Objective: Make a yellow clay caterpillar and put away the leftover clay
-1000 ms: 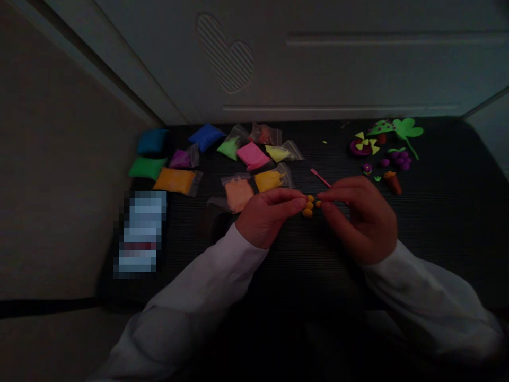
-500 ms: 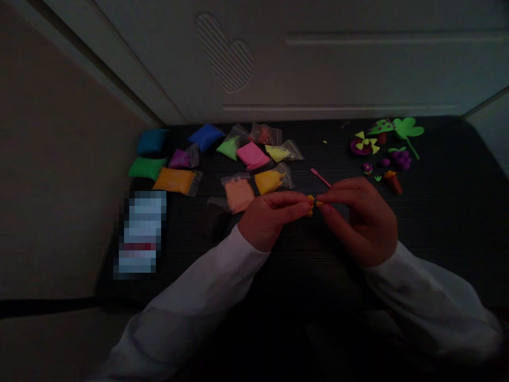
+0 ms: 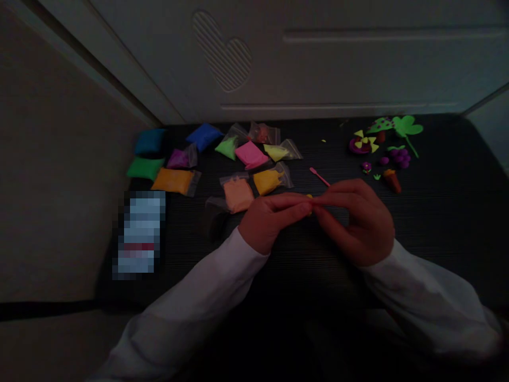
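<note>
My left hand and my right hand meet at the fingertips above the dark table. Between them, a small piece of yellow modelling clay is pinched, almost entirely hidden by my fingers. Its shape cannot be made out. A pink plastic clay tool lies just beyond my right fingers, and its far end is partly covered by them. The nearest bags are an orange clay bag and a yellow clay bag, both beyond my left hand.
Several more clay bags lie at the back left, including a pink clay bag. Finished clay shapes stand at the back right, including a clay cone and purple clay grapes. A pixelated packet lies at the left, and a white panel rises behind.
The small yellow clay balls seen separately earlier are now almost hidden between my fingertips. My hands have drawn closer together. The view has shifted slightly.
</note>
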`<state>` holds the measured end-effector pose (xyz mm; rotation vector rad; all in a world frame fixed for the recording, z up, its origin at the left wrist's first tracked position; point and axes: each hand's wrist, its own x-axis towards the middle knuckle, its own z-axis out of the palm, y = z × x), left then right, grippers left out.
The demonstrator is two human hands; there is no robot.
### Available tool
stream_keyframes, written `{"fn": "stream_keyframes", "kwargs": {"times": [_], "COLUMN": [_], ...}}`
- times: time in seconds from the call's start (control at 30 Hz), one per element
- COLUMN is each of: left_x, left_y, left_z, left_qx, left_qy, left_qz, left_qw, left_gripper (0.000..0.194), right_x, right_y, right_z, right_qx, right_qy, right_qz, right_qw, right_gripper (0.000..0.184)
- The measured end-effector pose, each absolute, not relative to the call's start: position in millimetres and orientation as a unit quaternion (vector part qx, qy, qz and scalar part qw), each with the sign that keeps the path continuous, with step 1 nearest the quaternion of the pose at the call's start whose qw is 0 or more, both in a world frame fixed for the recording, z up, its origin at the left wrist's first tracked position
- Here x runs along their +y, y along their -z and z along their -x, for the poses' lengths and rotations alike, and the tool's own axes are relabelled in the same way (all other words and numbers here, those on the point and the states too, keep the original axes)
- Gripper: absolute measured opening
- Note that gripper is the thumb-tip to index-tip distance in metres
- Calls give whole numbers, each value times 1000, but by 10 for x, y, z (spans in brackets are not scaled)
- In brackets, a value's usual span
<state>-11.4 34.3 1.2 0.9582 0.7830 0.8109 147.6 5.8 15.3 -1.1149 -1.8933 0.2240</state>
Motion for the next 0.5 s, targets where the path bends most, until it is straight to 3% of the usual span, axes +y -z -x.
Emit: {"fn": "stream_keyframes", "kwargs": {"times": [0.17, 0.5], "left_x": [333, 319], "left_y": [-40, -107], "left_z": [136, 83], "left_qx": [356, 352], "left_qy": [-400, -352], "left_qz": [-528, -377], "left_qw": [659, 781], "left_gripper": [12, 22], "right_x": [68, 85], "right_y": [-129, -33], "right_z": [-1485, -1559], "right_qx": [-762, -791], "right_qy": [-66, 65], "right_qz": [474, 455], "right_qw": [437, 404], "right_gripper": [21, 28]}}
